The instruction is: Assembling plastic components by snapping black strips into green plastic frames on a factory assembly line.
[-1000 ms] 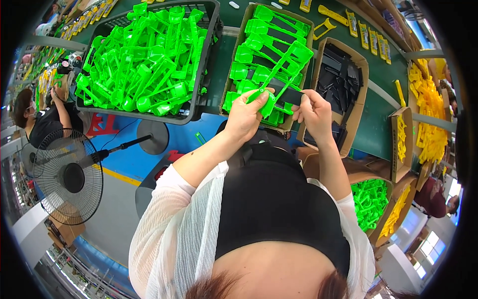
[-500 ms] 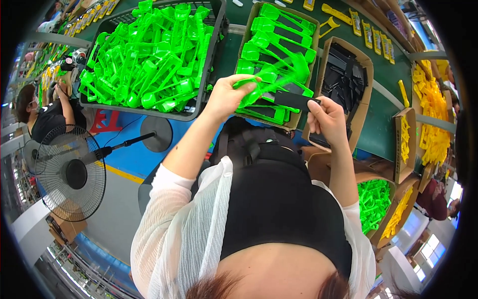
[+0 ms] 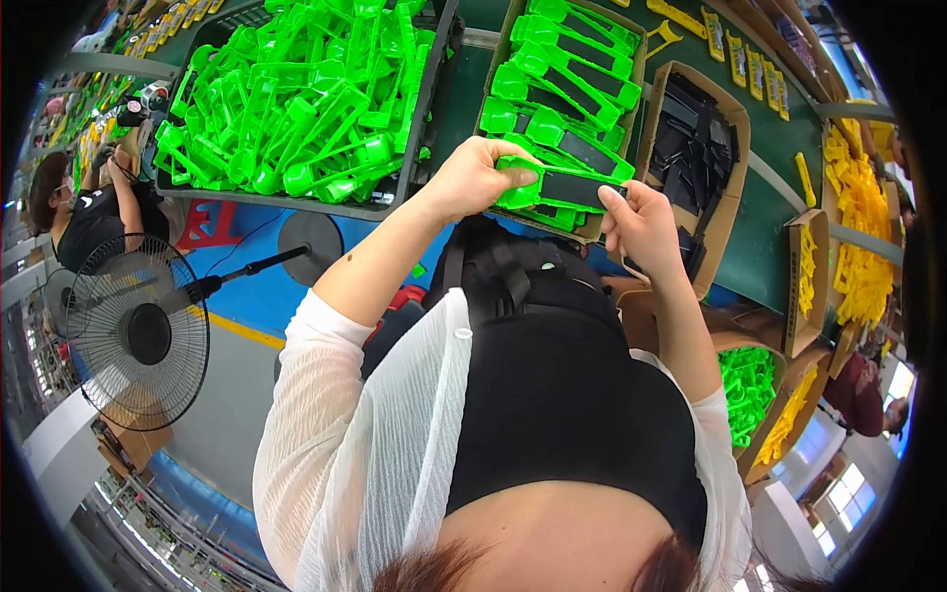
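No text could be read. Labels (image 3: pixel 737 57) on the yellow pieces (image 3: pixel 741 80) along the counter (image 3: pixel 735 264) were too small.

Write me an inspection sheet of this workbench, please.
Surface: dark green table, bearing a black crate of green parts and open cartons.
Things handled: a green piece and a flat black panel, held together above a carton.
Clutter: yellow pieces beyond the cartons.
Hands: left hand grips the green piece's left end; right hand pinches the panel's right end.
Cables: one thin dark cable over the blue floor.
Surroundings: a fan and another person at left.
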`<action>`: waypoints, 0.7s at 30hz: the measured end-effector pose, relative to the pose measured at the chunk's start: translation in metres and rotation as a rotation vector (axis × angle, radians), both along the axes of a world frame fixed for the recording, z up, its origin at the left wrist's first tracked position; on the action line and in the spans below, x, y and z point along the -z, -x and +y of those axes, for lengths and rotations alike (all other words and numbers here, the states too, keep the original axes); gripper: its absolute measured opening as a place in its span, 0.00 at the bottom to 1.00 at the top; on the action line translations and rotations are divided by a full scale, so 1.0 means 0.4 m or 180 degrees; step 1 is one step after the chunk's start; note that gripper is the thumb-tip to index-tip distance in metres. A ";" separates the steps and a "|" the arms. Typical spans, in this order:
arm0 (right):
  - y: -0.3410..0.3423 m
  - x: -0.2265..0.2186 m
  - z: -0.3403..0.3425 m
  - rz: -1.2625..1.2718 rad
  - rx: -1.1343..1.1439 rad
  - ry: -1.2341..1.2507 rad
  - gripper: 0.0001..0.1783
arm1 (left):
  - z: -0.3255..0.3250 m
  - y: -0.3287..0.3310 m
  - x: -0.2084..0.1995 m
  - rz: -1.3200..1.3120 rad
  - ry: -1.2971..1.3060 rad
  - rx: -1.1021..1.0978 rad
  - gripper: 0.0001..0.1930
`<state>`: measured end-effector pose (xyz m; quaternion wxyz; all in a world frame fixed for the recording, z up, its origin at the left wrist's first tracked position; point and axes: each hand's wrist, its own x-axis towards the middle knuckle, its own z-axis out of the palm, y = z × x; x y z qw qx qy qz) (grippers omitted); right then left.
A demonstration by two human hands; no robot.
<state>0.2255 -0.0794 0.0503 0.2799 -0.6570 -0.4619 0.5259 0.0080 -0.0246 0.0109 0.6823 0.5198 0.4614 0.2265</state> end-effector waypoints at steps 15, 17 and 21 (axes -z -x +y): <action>-0.026 0.060 -0.031 -0.0229 0.0177 0.0318 0.18 | -0.027 0.010 0.067 -0.0387 -0.0073 0.0299 0.08; -0.043 0.063 -0.050 -0.0535 0.0220 0.0171 0.18 | -0.041 -0.013 0.063 -0.0213 -0.0161 0.0347 0.08; -0.091 0.076 -0.079 -0.0520 0.0268 0.0119 0.18 | -0.062 -0.073 0.020 0.0465 -0.0556 0.0581 0.10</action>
